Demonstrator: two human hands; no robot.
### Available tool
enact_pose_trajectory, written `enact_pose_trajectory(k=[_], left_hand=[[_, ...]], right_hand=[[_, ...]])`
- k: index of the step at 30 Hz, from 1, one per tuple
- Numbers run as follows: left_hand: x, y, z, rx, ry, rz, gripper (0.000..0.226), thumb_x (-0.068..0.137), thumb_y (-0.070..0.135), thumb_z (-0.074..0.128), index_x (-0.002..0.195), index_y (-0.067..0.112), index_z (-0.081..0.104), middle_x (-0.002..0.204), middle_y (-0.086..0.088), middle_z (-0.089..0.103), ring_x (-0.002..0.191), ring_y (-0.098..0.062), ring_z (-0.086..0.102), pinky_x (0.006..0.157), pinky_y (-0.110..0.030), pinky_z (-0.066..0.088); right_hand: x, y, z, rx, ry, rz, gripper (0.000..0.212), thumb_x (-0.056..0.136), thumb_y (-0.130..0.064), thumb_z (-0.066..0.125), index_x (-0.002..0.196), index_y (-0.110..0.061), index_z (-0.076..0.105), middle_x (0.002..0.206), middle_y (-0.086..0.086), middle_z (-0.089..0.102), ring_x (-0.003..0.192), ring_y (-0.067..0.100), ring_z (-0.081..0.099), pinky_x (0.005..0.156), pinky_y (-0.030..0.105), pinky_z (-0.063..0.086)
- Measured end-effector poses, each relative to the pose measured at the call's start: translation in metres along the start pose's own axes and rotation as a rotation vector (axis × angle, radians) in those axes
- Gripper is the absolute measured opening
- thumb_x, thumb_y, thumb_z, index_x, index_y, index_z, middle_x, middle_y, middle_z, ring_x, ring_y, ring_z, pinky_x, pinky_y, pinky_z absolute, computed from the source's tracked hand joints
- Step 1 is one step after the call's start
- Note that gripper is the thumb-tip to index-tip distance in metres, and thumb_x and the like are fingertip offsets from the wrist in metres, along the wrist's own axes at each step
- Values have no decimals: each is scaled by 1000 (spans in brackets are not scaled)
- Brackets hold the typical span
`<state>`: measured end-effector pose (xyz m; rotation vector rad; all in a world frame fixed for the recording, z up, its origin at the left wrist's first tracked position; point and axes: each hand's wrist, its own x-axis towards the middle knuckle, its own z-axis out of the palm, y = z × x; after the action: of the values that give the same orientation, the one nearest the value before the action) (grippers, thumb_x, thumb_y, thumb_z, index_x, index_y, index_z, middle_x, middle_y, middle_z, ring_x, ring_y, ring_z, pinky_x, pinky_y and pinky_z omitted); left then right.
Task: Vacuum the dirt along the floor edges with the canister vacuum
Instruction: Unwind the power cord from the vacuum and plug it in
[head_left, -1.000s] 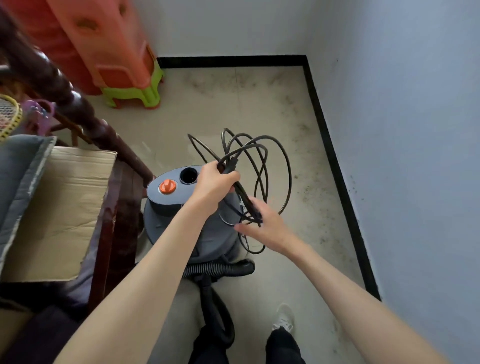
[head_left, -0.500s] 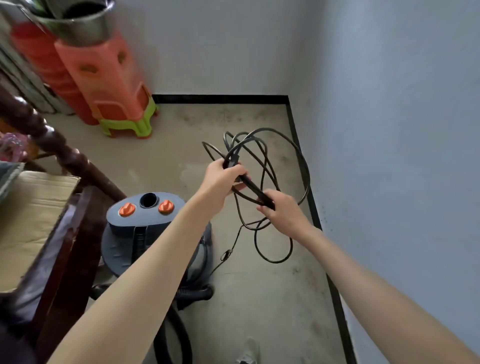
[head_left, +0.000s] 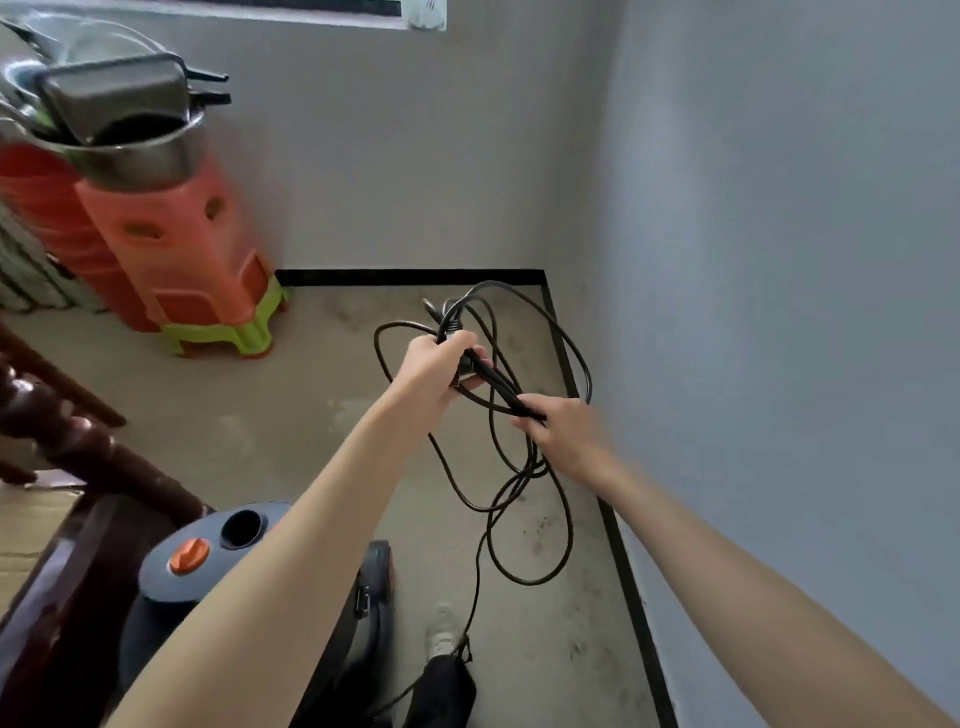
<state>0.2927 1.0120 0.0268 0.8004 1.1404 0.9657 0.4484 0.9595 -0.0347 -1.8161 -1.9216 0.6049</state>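
Note:
The grey canister vacuum (head_left: 171, 587) with an orange knob (head_left: 189, 553) stands on the floor at lower left, partly hidden by my left forearm. Its black power cord (head_left: 566, 343) hangs in several loose loops in front of me. My left hand (head_left: 436, 366) grips the bundled cord near the plug end, raised above the floor. My right hand (head_left: 563, 439) pinches the same bundle a little lower and to the right. A strand of cord trails down past my leg toward the vacuum. Dark dirt (head_left: 540, 535) speckles the floor along the black skirting (head_left: 618, 551) at the right wall.
A stack of orange stools on a green one (head_left: 208, 291) stands in the far left corner, with a metal pot of utensils (head_left: 119, 135) on top. A dark wooden railing (head_left: 78, 441) and cardboard (head_left: 21, 540) lie at left. My shoe (head_left: 441, 631) is below the cord.
My view has tilted upward, so the vacuum has slid toward the bottom of the frame. Both hands have lifted the cord bundle higher and away from the canister; more cord hangs loose below.

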Motion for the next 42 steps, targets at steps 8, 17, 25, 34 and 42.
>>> enact_pose_trajectory(k=[8,17,25,34,42], left_hand=[[126,53,-10,-183,21,-108,21,94,3,47,73,5,50,69,-8,52,67,-22,59,91,-45,49],[243,80,-17,9,7,-165,20,93,3,53,76,7,44,64,-7,42,58,-18,48,59,-32,46],[328,98,-22,347,-99,-163,15,90,10,62,95,9,49,76,-3,47,63,-13,46,62,-29,41],[420,117,-29,387,-57,-206,15,87,13,66,90,9,52,72,-3,43,64,-15,43,62,-27,36],[461,122,-52,253,-19,-223,19,96,28,53,89,12,59,74,3,50,67,-9,44,64,-23,35]], right_hand=[[140,5,-17,57,-69,-9,24,93,-23,64,115,-17,72,91,3,74,71,13,60,65,23,46],[260,14,-32,151,-199,69,42,93,-26,64,133,-16,57,122,2,65,107,8,58,97,21,44],[406,17,-25,-75,-178,-201,55,96,-6,51,148,-16,38,148,5,43,139,22,33,116,33,24],[521,36,-25,-57,-295,-278,31,97,-17,57,126,-13,64,112,7,63,101,21,58,89,28,43],[572,38,-12,144,-409,-137,28,92,-21,64,119,-17,69,95,3,49,89,14,46,77,20,33]])
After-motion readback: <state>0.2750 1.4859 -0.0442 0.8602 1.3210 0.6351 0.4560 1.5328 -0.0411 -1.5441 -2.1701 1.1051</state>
